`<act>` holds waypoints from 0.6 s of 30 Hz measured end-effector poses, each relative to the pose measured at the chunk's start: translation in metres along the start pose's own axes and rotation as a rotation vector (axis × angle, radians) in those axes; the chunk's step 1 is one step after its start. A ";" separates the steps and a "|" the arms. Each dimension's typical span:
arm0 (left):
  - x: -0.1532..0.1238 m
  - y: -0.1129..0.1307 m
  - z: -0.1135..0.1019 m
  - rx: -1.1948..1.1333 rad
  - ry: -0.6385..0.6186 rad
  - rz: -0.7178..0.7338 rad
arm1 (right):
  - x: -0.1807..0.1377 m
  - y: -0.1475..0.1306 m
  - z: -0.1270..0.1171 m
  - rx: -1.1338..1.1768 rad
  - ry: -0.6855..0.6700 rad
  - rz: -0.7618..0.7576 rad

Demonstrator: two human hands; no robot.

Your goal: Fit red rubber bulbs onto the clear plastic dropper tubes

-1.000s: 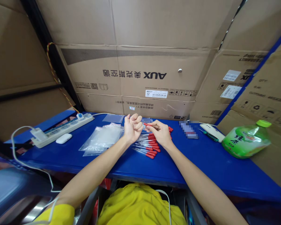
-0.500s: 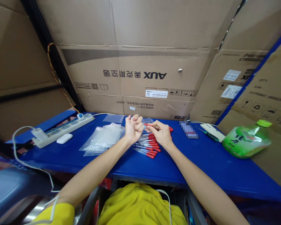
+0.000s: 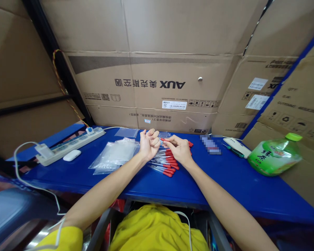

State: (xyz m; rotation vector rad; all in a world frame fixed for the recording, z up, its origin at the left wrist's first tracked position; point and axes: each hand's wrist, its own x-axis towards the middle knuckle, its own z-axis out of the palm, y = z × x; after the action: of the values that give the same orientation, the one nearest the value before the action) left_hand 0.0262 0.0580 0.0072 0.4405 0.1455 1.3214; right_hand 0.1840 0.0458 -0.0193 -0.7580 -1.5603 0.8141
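Both hands are close together over the middle of the blue table. My right hand pinches the red rubber bulb of a dropper between thumb and fingertips, its other end towards my left hand. My left hand is closed, fingers curled in and thumb up; whatever lies inside them is hidden. Beneath and between the hands lies a pile of glass droppers, their clear tubes pointing left and red bulbs right. More clear tubes lie behind the hands. Left of my left hand is a stack of clear plastic bags.
A power strip with a plugged-in charger and a white earphone case are at left. To the right lie a cream and green tool and a green drink bottle. Cardboard walls enclose the blue table.
Hardly anything differs. Both hands keep nearly the same place and the same closed shape, and the dropper stays in my right hand. The view has shifted very slightly.
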 end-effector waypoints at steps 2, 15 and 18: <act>0.000 0.000 0.000 0.007 0.003 0.005 | 0.000 0.001 0.001 0.018 0.005 0.029; 0.000 -0.002 0.000 0.019 0.010 0.010 | 0.001 0.005 0.006 0.212 0.013 0.158; -0.001 -0.002 0.002 0.024 0.000 0.002 | 0.001 0.004 0.007 0.220 0.011 0.148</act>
State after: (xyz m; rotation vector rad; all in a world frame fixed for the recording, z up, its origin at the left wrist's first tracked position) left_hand 0.0284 0.0564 0.0083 0.4613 0.1613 1.3233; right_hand 0.1766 0.0480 -0.0226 -0.7209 -1.3897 1.0695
